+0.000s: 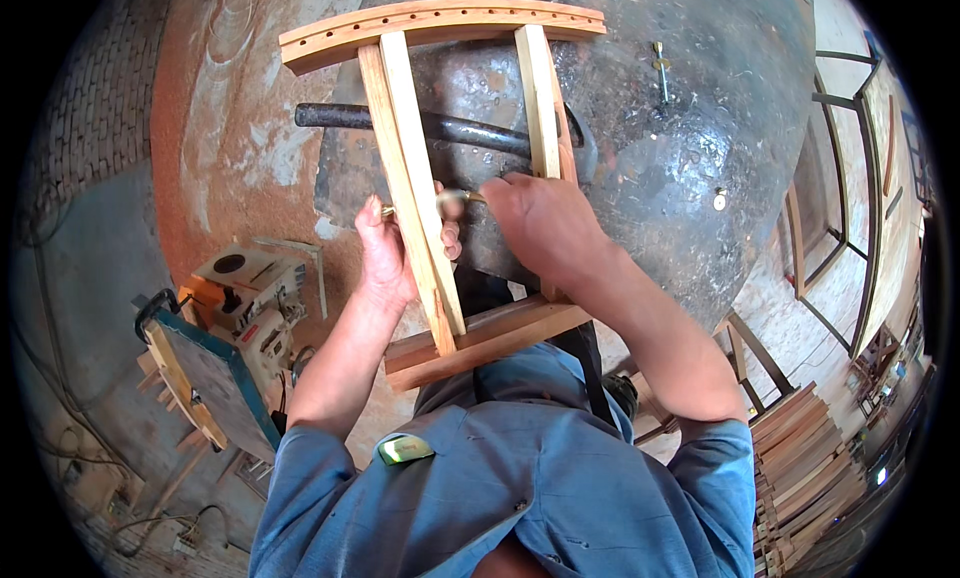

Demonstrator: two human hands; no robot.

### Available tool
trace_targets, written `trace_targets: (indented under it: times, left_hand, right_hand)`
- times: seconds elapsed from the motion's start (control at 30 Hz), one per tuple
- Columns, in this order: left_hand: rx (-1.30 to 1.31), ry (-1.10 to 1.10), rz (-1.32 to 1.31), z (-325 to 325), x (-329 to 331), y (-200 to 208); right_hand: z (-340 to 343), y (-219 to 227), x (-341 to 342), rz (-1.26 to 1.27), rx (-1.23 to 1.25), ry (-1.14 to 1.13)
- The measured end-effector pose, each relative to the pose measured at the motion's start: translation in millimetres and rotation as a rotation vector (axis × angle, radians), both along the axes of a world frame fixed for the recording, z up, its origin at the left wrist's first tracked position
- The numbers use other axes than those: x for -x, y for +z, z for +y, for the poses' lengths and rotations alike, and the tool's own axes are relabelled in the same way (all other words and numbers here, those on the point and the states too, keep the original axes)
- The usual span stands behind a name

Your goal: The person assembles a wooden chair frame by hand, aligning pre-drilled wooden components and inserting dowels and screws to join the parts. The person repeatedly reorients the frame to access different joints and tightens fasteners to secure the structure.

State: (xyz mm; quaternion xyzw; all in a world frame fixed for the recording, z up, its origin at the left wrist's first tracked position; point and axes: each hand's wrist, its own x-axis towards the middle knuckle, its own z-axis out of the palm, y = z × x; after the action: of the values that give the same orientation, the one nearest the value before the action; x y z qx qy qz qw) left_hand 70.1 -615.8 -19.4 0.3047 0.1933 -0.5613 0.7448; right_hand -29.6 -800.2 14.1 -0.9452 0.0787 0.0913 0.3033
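A pale wooden ladder-shaped frame (420, 168) is gripped by the curled left hand (385, 248); a slim brass-coloured rod (455, 196) is pinched by the closed right hand (540, 223), wrist bent.

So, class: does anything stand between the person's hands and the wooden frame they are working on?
Nothing visible does. The left hand is already against the frame's left slat, and the right hand rests by the right slat, with a thin brass-coloured rod between them.
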Motion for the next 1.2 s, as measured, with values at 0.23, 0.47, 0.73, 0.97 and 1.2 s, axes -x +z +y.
trace_targets:
  times: [0.23,0.47,0.73,0.97,1.2]
  left_hand:
    - [0.008,0.013,0.029,0.6,0.6,-0.2]
    - [-0.033,0.020,0.012,-0.4,1.3,2.0]
    - [-0.014,0.023,0.010,0.2,1.1,0.5]
    - [-0.031,0.030,0.014,-0.6,1.5,3.7]
    - [-0.018,0.031,-0.006,-0.4,2.1,2.7]
  right_hand:
    - [-6.2,-3.3,-6.8,0.021,0.098,0.023]
    - [-4.9,-14.8,-5.8,-0.046,0.066,0.008]
    - [-3.9,-16.2,-5.1,-0.105,0.058,-0.026]
    - [-8.6,-14.0,-8.0,-0.216,0.097,0.009]
    - [-20.7,-20.9,-9.1,-0.314,0.103,0.182]
